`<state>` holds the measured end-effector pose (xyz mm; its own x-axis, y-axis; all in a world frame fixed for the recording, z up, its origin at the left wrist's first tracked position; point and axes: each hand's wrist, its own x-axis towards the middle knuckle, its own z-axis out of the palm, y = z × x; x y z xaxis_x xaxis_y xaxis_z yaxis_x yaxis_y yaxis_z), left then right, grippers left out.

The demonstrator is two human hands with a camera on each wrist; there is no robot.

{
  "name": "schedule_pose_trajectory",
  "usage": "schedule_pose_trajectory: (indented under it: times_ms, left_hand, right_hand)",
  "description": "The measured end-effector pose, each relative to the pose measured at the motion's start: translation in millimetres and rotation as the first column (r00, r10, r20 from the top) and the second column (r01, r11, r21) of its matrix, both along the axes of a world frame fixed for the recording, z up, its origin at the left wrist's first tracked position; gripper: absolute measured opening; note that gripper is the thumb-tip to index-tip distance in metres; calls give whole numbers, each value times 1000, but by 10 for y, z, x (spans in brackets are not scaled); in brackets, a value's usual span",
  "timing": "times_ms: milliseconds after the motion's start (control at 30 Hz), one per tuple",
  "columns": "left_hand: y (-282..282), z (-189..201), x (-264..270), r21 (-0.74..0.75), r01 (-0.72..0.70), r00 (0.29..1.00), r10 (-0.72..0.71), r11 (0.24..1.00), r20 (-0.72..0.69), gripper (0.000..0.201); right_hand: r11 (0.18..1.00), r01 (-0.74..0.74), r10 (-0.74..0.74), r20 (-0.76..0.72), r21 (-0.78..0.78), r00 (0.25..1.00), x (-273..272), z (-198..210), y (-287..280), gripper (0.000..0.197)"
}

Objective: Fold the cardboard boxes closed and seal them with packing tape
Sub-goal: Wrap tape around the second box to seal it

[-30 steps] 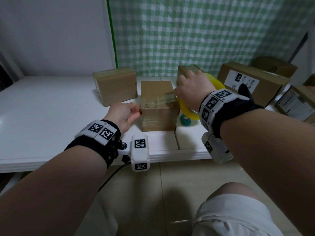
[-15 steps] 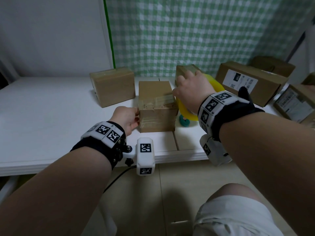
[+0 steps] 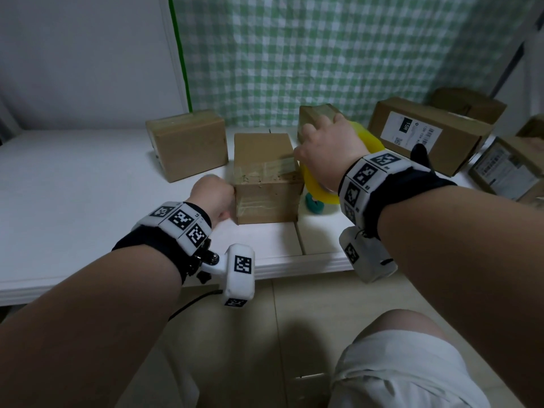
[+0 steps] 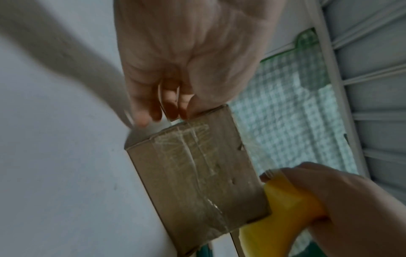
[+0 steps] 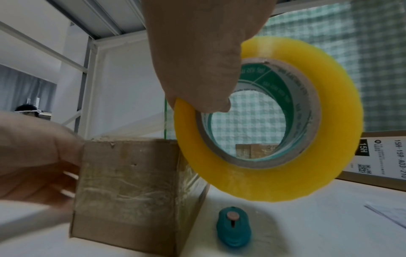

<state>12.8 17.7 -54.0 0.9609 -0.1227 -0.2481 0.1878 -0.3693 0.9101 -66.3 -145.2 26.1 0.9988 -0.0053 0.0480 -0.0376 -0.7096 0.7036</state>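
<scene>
A small cardboard box [image 3: 262, 151] stands on the white table near its front edge, flaps folded down. A clear tape strip [image 3: 266, 171] runs across its top from the left edge to the roll. My left hand [image 3: 216, 197] is against the box's left side. Its fingertips [image 4: 153, 114] and thumb press on the upper left edge, where the strip starts. My right hand [image 3: 326, 147] grips the yellow tape roll [image 5: 307, 182] just right of the box [image 5: 127, 182], thumb through the core, with the roll held off the table.
A small teal cutter [image 5: 232, 224] lies on the table under the roll. Taped boxes stand behind: one at the back left [image 3: 188, 142], one behind my right hand [image 3: 316, 114], a labelled one [image 3: 426, 131] and more at the right. A green checked cloth hangs behind.
My left hand has moved right from a small gap beside the box to press against its left side. The right hand and the roll have stayed almost still.
</scene>
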Motion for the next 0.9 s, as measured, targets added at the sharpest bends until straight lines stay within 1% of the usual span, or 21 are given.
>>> schedule_pose_trajectory:
  times_ms: [33,67,100,133,200,233,300,367,533,600,667,700,767,833,900]
  left_hand:
    - [-1,1,21,35,-41,994,37,999,103,18]
    - [-4,21,20,29,-91,980,85,995,181,20]
    - [-13,49,14,-3,-117,968,115,993,224,22]
    - [-30,56,26,-37,-114,960,120,993,253,21]
    - [-80,91,9,-66,-68,972,81,995,222,28]
    - [-103,101,-6,-66,-27,980,39,997,195,29]
    - [-127,115,-29,-51,55,989,-47,997,142,19]
    - [-108,108,-37,-24,112,988,-109,993,111,18]
    - [-82,114,-20,17,177,980,-178,984,89,29]
    - [-77,123,-13,11,182,980,-183,983,81,24]
    - [-63,113,22,36,191,976,-194,981,96,20]
    - [-47,103,37,60,187,974,-193,980,116,22]
    - [-6,95,58,86,119,972,-134,989,195,25]
    - [40,108,65,144,18,944,-64,989,325,21]
    - [95,143,29,187,-38,909,-43,982,414,18]
  right_hand:
    - [1000,1,-1,1,2,1000,1,3,2,40]
    - [1000,5,-5,1,3,1000,1,4,7,39]
    - [1000,10,-10,1,6,1000,1,3,13,39]
    - [1000,15,-15,0,9,1000,1,-2,20,39]
    - [1000,16,-16,5,11,1000,0,-7,45,39]
    - [1000,11,-11,9,12,1000,-1,-6,57,38]
    - [1000,-1,1,12,13,1000,-3,4,72,37]
    - [1000,-11,11,9,14,1000,-8,19,79,37]
    - [997,-46,45,24,54,999,-45,53,78,35]
    - [994,-71,68,40,80,997,-61,74,75,34]
    - [989,-103,96,67,110,993,-79,90,78,33]
    - [985,-123,113,83,123,990,-92,94,89,32]
    - [976,-157,142,108,150,984,-113,107,132,31]
    - [968,-173,152,121,184,981,-127,124,190,29]
    - [965,-175,152,126,195,980,-133,135,258,24]
